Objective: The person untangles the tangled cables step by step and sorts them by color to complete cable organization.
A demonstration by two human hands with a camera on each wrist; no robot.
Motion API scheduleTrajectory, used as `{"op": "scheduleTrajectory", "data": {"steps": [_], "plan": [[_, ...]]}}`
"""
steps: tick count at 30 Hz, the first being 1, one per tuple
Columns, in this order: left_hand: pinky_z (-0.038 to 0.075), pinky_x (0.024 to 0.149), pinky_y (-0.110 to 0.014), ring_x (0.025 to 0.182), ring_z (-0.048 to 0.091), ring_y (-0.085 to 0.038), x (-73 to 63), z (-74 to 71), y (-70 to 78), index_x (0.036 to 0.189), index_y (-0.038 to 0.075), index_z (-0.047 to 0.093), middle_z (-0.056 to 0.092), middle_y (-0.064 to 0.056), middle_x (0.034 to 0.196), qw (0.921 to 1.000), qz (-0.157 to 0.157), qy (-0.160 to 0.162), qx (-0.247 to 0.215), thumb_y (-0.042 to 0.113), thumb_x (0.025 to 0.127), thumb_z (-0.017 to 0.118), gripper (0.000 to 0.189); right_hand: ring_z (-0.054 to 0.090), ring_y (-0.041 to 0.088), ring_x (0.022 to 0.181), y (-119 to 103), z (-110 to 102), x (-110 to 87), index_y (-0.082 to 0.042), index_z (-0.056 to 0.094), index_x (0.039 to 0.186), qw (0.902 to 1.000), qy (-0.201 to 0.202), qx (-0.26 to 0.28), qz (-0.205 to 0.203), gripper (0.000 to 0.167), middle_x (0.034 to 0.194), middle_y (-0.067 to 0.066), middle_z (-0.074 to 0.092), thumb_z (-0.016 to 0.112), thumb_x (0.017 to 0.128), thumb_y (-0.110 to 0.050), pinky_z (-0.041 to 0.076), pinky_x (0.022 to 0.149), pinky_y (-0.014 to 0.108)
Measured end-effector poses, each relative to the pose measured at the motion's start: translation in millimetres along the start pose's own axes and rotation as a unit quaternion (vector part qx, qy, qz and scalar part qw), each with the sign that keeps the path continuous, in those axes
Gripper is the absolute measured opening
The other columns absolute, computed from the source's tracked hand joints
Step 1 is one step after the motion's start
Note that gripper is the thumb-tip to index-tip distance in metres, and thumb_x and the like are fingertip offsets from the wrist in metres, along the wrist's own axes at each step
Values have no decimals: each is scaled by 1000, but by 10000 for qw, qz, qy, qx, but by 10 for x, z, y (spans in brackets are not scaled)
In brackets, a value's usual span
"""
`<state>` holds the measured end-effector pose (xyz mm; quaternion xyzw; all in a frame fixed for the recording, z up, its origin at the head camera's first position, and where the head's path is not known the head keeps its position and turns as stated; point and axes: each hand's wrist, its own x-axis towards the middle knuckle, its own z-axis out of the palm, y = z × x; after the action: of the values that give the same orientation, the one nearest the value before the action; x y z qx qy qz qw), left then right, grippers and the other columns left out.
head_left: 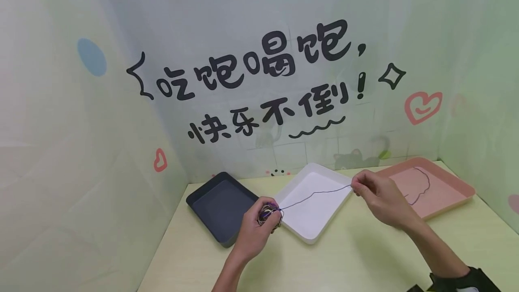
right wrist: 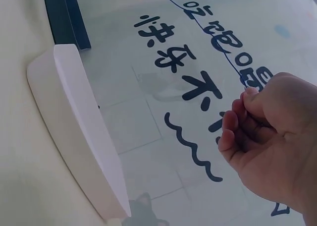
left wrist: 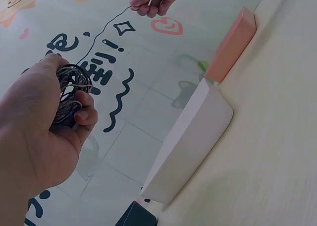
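Note:
My left hand [head_left: 254, 229] grips a tangled bundle of thin cords [head_left: 269, 216], dark, pale and purple, above the table between the dark and white trays. From the bundle a single dark bluish strand [head_left: 298, 201] runs up to the right, slightly wavy in the head view. Its far end is pinched between thumb and forefinger of my right hand [head_left: 385, 199], raised by the pink tray's left side. In the left wrist view the cord bundle [left wrist: 74, 89] shows loops within the curled fingers. The right wrist view has the strand [right wrist: 218, 47] stretching across to the thumb tip.
On the pale table [head_left: 336, 269] stand a dark blue tray [head_left: 223, 206] at left, a white tray [head_left: 312, 215] in the middle and a pink tray [head_left: 450, 188] at right. A loose curved strand [head_left: 428, 184] lies in the pink tray. A printed curtain [head_left: 227, 161] hangs behind.

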<state>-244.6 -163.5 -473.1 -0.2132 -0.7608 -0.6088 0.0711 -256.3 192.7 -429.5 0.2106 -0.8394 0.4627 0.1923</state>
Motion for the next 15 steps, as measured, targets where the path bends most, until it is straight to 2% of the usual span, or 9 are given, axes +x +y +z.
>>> {"op": "scheduleTrajectory", "data": {"steps": [4, 7, 10, 15], "plan": [[57, 63, -28, 76, 63, -6, -5, -22, -9, 123, 9, 67, 69, -9, 103, 9997, -49, -102, -204, 12, 112, 67, 12, 59, 13, 75, 70, -40, -19, -9, 70, 101, 9993, -111, 286, 194, 13, 86, 1, 63, 67, 113, -4, 48, 63, 26], [52, 62, -23, 74, 60, -6, -13, -38, -18, 123, 8, 66, 71, -12, 104, 9992, -83, -94, -390, 13, 114, 65, 10, 56, 17, 71, 128, -61, -31, -9, 68, 98, 9977, -170, 512, 405, 17, 81, 4, 60, 66, 115, -9, 45, 61, 29], [47, 62, -21, 73, 55, -6, -14, -64, -28, 124, 5, 63, 72, -13, 106, 9978, -81, -145, -648, 14, 117, 61, 12, 56, 21, 74, 177, -99, -47, -5, 66, 98, 9935, -393, 900, 582, 21, 80, 8, 58, 63, 117, -14, 46, 65, 31], [45, 65, -21, 74, 52, -6, -12, -107, -30, 128, -2, 56, 71, -3, 107, 9927, -175, -147, -1188, 18, 120, 55, 21, 60, 25, 83, 201, -151, -58, 3, 64, 102, 9820, -798, 1556, 711, 26, 83, 12, 58, 59, 119, -16, 49, 76, 32]]}}
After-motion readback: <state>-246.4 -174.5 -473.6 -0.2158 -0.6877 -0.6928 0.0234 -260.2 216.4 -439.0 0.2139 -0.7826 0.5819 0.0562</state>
